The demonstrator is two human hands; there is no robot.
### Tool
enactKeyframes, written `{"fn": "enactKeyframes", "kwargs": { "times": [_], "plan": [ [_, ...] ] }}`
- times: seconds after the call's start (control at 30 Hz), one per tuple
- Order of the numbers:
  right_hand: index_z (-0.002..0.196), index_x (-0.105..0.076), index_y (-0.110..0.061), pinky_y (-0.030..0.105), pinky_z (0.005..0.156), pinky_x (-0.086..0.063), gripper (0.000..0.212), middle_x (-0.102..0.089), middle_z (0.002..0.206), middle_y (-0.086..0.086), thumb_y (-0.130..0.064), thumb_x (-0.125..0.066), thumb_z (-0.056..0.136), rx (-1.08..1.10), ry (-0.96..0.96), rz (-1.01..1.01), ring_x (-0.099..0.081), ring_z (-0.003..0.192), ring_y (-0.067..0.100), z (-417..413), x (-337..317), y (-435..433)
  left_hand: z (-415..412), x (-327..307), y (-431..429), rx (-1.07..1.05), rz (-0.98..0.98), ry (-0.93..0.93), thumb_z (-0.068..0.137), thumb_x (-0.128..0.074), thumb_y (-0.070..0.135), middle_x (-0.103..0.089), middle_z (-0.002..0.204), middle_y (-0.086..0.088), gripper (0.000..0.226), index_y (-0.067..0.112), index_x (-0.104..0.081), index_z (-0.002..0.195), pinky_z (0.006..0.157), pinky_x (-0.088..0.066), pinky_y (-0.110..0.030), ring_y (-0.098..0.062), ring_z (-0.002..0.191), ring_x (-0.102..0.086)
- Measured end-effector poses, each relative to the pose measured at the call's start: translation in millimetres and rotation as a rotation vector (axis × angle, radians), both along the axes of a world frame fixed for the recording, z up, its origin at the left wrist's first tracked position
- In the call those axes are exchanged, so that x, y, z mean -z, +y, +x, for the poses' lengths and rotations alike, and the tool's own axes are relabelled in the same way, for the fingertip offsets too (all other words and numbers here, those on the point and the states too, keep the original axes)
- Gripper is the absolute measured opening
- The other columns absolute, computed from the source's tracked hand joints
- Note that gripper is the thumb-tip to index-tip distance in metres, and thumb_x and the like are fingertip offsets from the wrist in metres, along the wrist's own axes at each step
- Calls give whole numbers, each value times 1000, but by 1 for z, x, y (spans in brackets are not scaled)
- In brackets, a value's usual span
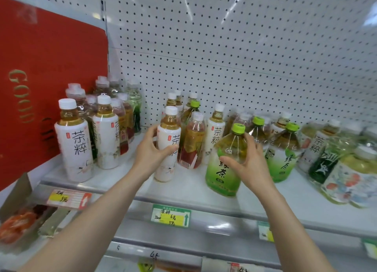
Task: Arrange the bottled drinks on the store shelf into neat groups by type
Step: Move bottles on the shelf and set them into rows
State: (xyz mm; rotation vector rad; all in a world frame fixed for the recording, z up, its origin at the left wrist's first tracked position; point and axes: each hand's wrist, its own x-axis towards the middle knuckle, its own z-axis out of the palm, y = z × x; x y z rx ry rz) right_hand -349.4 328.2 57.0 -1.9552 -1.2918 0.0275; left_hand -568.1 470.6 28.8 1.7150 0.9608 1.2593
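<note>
Left hand (150, 151) grips white-label bottle (167, 143); right hand (247, 165) grips green-tea bottle (226, 159).

Both bare forearms reach forward and up. The left hand (150, 152) is curled in a grip, fingers wrapped. The right hand (247, 162) grips likewise, thumb spread.

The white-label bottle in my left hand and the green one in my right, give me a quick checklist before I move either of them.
1. Left hand wrapped round white-label bottle: ok.
2. Right hand gripping green tea bottle: ok.
3. Both bottles upright, caps on: ok.
4. Bare shelf between the held white bottle and the white-label pair on the left: ok.
5. Red-label bottle crowds close behind the white one: not ok.
6. Whether the bottles' bases are lifted or resting: cannot tell.
</note>
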Motion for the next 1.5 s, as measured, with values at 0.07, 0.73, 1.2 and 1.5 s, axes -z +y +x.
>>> {"fn": "enactKeyframes", "kwargs": {
  "times": [0.07,0.73,1.2,1.5],
  "plan": [
    [153,-19,-34,46,107,-38,101,-30,157,5,-55,-77,73,-22,21,14,-40,137,28,9,2,-2,8,0,5,-4,-1,18,73,-83,27,-57,129,5,71,31,-44,133,92,-49,-36,-12,112,-54],
    [136,-50,-32,35,102,-47,69,-59,130,-13,-77,-41,84,-423,322,133,-57,115,4,-20,-37,36,-3,-1,-69,307,-166,-203,52,-84,43,-72,113,4,78,22,-58,123,84,-58,-35,-14,104,-68],
    [128,-49,-12,42,83,-51,54,-66,107,12,-50,-60,91,-80,-228,58,-62,101,34,-34,-22,110,-74,9,-65,63,-172,-287,48,-85,40,-71,111,3,85,18,-57,125,69,-55,-17,-7,98,-68],
    [133,-44,-5,43,80,-47,62,-63,109,16,-50,-58,92,179,-298,-34,-58,101,37,8,-23,38,-59,17,-59,85,-176,-278,45,-83,44,-70,113,3,90,17,-57,126,69,-55,-18,-5,97,-68]
  ]
}}
